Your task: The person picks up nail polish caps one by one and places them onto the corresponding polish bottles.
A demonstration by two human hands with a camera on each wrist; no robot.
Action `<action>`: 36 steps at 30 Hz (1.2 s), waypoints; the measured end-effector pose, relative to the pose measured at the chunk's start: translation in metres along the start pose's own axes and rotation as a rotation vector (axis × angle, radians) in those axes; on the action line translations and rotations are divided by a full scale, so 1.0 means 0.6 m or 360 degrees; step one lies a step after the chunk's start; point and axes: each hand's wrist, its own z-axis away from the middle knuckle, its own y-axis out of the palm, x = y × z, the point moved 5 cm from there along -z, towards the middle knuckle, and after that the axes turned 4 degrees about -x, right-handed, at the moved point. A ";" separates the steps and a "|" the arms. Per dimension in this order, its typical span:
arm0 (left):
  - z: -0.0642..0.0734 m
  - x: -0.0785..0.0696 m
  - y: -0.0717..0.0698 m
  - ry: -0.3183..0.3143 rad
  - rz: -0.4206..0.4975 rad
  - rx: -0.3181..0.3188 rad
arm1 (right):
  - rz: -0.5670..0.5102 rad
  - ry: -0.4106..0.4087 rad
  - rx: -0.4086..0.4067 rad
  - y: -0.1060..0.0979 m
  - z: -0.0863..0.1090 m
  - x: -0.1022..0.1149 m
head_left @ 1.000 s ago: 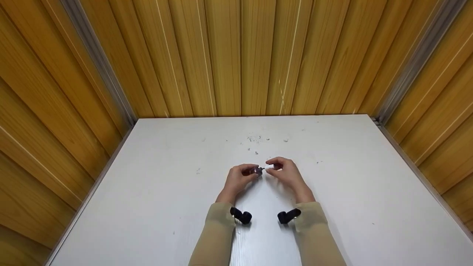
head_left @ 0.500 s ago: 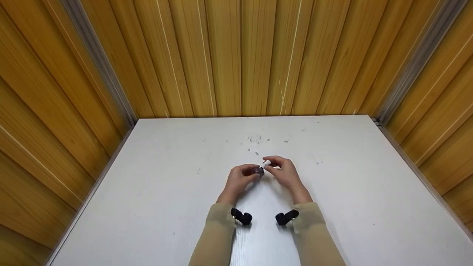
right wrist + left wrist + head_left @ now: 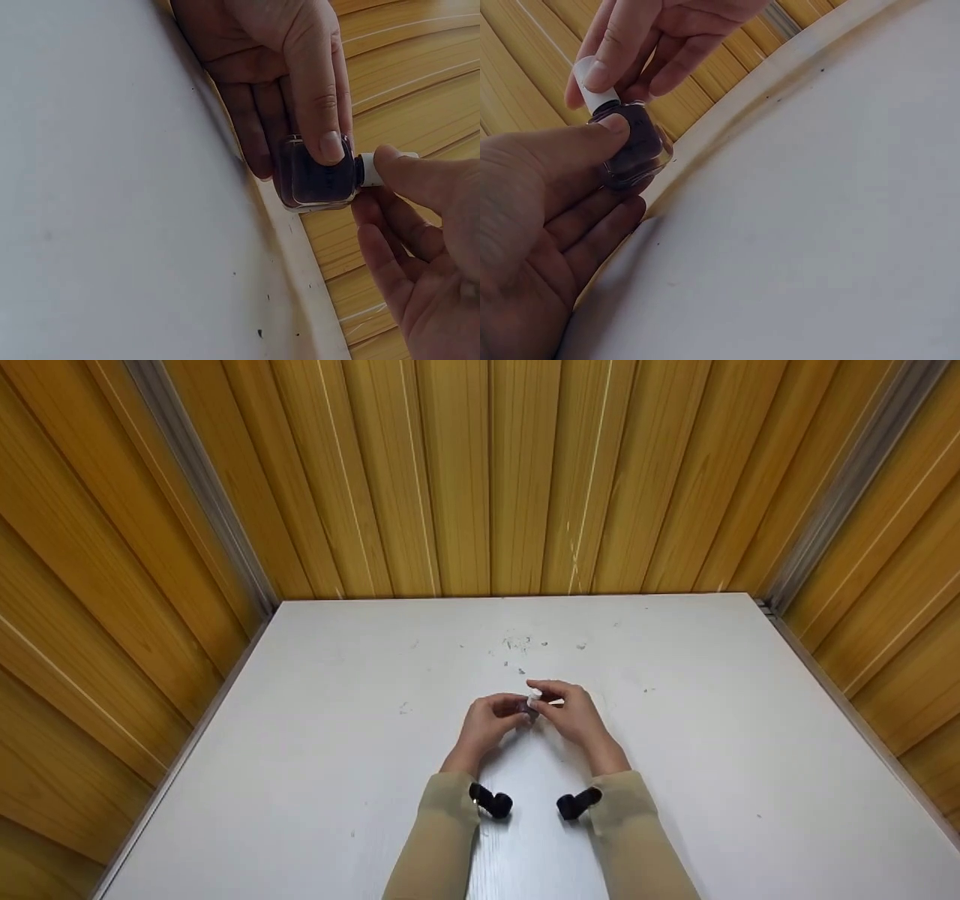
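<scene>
A small glass nail polish bottle (image 3: 641, 150) holds dark purple polish. My left hand (image 3: 486, 726) pinches it between thumb and fingers, the thumb lying across its front face. In the right wrist view the bottle (image 3: 311, 180) lies sideways, its neck toward the other hand. My right hand (image 3: 574, 716) pinches the white cap (image 3: 594, 86) between thumb and fingers. The cap sits right at the bottle's neck, in line with it; the brush is hidden from sight. Both hands meet above the middle of the table.
The white table (image 3: 337, 750) bears scattered dark specks and scuffs (image 3: 517, 643) beyond the hands. Wood-look panel walls (image 3: 465, 480) stand at the back and both sides. Each beige sleeve carries a small black wrist camera (image 3: 491, 801).
The white cap, apart from the bottle with its dark brush stem showing a second ago, has moved left in my right hand onto the bottle's neck. My left hand has barely moved.
</scene>
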 end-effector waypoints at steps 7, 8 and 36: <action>-0.001 0.002 0.000 -0.0022 0.0053 0.0006 | -0.0170 0.0065 -0.0037 -0.007 -0.004 -0.008; -0.001 0.002 0.000 -0.0030 0.0063 0.0008 | -0.0193 0.0066 -0.0039 -0.008 -0.004 -0.008; -0.001 0.002 0.003 -0.0043 0.0135 0.0024 | -0.0229 0.0091 -0.0049 -0.008 -0.004 -0.009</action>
